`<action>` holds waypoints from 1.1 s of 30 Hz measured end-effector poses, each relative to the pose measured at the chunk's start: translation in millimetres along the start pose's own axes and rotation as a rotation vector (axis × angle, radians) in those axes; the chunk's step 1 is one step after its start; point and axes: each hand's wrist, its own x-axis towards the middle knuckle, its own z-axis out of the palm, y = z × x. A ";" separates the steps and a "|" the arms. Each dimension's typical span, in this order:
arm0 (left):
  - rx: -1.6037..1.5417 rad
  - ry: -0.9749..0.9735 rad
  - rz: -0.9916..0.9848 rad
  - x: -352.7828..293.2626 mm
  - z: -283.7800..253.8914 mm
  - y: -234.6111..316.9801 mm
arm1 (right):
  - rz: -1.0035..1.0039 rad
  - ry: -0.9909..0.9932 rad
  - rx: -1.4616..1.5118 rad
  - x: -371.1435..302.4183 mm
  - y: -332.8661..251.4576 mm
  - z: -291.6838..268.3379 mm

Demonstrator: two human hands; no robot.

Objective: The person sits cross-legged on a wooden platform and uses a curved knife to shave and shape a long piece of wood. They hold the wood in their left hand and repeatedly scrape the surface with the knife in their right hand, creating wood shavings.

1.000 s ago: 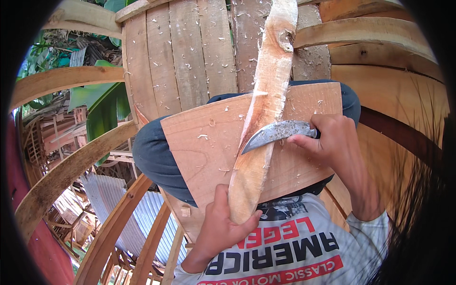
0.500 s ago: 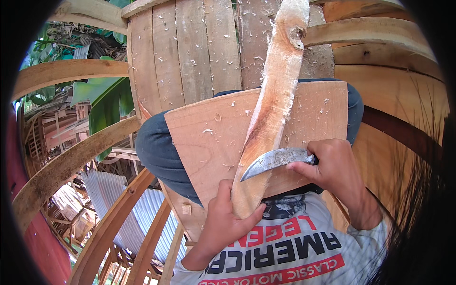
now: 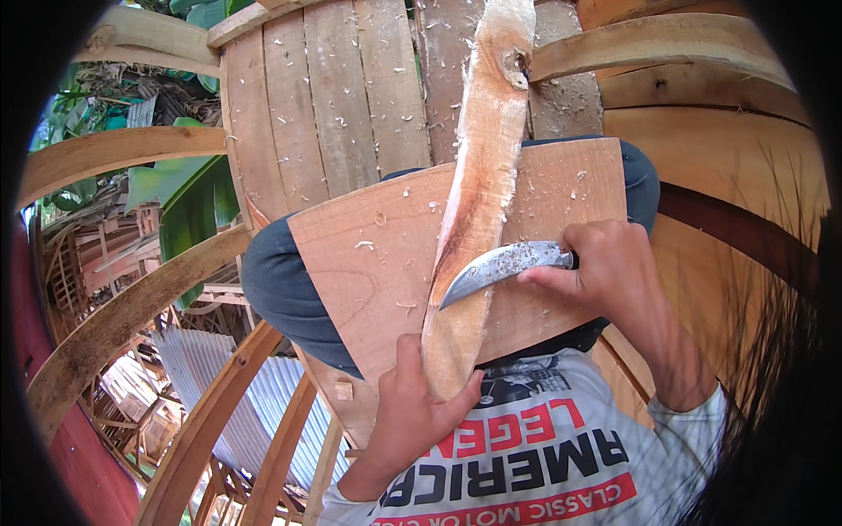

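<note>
A long, rough-edged wooden strip [image 3: 481,167] with a dark knot near its far end lies across a flat wooden board [image 3: 351,254] on my lap. My left hand [image 3: 419,405] grips the strip's near end, thumb on one side and fingers on the other. In my right hand [image 3: 605,270] is a curved knife [image 3: 509,266], its handle mostly hidden by my fingers. The speckled blade lies over the strip just beyond my left hand, its tip pointing left at the strip's left edge.
Curled wood shavings dot the board and the plank floor [image 3: 338,96]. Curved wooden ribs [image 3: 140,294] run along the left, with corrugated metal sheets [image 3: 272,412] and a banana leaf [image 3: 200,197] beyond. Wooden planking [image 3: 710,158] rises at the right.
The knife and my right hand have moved slightly away from me along the strip. The whole view has shifted a little; my left hand keeps its hold.
</note>
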 end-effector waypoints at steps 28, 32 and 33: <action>-0.472 -0.154 -0.096 -2.1 -21.6 -11.5 | -0.056 0.007 0.242 -1.0 -21.0 -1.7; -0.456 -0.155 -0.049 0.9 -19.9 -11.0 | -0.041 0.034 0.237 6.5 -18.0 3.3; -0.433 -0.158 -0.041 1.2 -19.6 -10.5 | -0.023 0.052 0.221 8.7 -17.0 4.7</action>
